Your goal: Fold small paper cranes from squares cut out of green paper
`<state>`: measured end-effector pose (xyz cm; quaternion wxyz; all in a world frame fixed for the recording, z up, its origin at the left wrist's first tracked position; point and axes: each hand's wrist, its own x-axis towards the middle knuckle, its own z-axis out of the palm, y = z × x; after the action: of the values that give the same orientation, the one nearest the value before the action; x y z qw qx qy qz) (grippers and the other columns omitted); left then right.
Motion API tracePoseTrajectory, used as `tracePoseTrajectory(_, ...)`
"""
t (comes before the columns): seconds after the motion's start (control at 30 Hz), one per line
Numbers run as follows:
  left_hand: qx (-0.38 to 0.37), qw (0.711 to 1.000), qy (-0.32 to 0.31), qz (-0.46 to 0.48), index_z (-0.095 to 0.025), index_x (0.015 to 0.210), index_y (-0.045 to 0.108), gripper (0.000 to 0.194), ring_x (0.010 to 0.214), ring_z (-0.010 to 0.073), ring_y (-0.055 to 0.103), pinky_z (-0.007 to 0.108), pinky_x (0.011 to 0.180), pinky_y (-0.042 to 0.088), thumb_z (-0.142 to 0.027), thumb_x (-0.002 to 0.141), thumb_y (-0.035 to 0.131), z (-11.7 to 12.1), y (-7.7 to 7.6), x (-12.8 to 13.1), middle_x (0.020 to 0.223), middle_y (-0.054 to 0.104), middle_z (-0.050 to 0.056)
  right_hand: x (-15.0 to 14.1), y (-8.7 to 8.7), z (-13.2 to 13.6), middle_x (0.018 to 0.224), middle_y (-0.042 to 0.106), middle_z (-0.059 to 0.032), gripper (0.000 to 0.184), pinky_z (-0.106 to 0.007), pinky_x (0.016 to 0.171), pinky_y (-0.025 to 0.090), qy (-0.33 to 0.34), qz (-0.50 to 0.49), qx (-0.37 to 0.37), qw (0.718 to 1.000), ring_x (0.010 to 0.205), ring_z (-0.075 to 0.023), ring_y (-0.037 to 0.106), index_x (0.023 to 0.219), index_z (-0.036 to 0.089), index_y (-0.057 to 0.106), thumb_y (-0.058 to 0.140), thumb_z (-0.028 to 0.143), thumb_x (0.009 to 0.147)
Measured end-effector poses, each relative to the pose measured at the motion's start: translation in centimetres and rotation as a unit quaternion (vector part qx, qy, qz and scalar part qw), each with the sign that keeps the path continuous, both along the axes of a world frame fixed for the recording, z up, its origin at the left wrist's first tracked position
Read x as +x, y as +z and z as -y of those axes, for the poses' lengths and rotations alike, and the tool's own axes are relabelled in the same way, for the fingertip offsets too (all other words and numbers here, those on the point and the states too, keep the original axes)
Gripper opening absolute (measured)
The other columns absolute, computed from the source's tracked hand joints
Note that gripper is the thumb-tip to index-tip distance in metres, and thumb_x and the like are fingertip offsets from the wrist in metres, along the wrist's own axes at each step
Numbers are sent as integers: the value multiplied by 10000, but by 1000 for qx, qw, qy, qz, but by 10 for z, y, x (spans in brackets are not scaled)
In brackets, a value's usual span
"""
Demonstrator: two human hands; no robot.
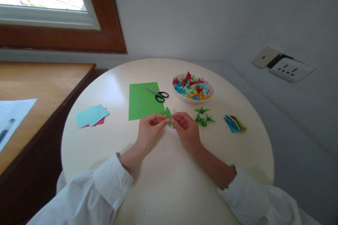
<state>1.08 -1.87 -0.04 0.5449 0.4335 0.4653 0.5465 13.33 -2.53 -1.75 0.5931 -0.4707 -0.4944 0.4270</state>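
Observation:
A small folded green paper piece (168,113) is held upright over the middle of the round table, pinched from both sides. My left hand (151,128) has thumb and fingers closed on its left side. On its right side, the fingertips of my right hand (188,132) pinch it too, and they hide part of the folds. Just beyond my left hand lies a green paper sheet (141,102), with black-handled scissors (160,95) resting across its right edge. Several finished green paper cranes (202,119) lie close to the right of my right hand.
A white bowl (194,100) full of colourful paper cranes stands at the back right of the round table (169,182). Folded paper strips (235,123) lie at the right. Light blue and pink paper squares (91,115) lie at the left. A wooden desk (52,81) adjoins on the left.

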Motion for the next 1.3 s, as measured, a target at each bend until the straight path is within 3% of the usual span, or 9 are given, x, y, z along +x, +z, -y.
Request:
tracePoseTrajectory(0.6,34,999,-11,-39,-161,616,651,98,572,113,538,225,564,400,-239,608,710,0,-4,0,597,636,-4,1,3,-1,597,583,13,168,-263,567,434,34,-1,-44,998,577,-124,510,659,186,617,668,345,645)
tracePoseTrajectory(0.9,-5,1000,-3,4,-151,606,604,164,549,98,539,218,553,401,-218,554,745,0,1,0,576,615,-17,0,3,-2,640,621,12,158,-268,598,456,10,-47,-55,997,590,-120,544,695,191,628,698,304,611)
tracePoseTrajectory(1.1,-38,999,-11,34,-151,768,629,275,580,106,563,222,589,412,-200,527,753,-1,1,-2,606,637,-18,2,1,-4,629,632,5,154,-267,593,456,24,-23,-66,997,578,-118,545,689,179,645,683,310,616)
tracePoseTrajectory(1.3,-56,997,-46,11,-126,595,603,172,542,90,497,213,530,351,-249,559,718,-2,-1,-1,561,588,-20,1,2,-2,636,637,-2,138,-258,586,461,36,0,-62,997,597,-122,558,661,171,638,667,303,632)
